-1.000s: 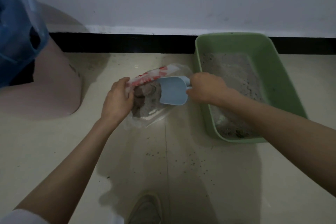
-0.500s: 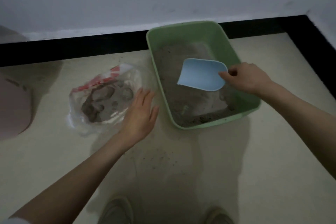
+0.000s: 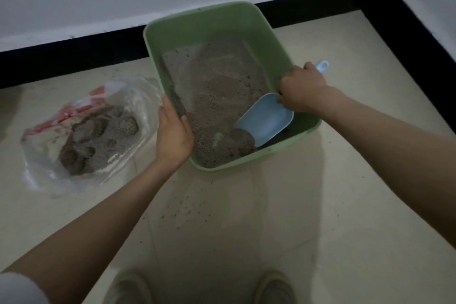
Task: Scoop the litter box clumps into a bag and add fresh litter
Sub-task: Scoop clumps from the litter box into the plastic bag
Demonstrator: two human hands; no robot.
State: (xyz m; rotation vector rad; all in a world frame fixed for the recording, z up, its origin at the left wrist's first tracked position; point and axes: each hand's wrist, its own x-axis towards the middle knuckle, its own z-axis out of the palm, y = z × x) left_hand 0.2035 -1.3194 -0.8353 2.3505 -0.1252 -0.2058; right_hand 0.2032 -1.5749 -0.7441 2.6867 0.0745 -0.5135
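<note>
A green litter box sits on the floor by the wall, with grey litter inside. My right hand grips the handle of a light blue scoop, whose blade digs into a dark clump at the box's near right corner. With straight fingers my left hand rests against the box's left rim. To the left lies a clear plastic bag with red print, holding several grey clumps.
Spilled litter grains dot the cream floor tiles in front of the box. My two shoes show at the bottom edge. A black skirting runs along the white wall behind and turns at the right corner.
My right hand carried the scoop from the bag into the box and lowered it into the near corner. My left hand let go of the bag and moved to the box's left rim.
</note>
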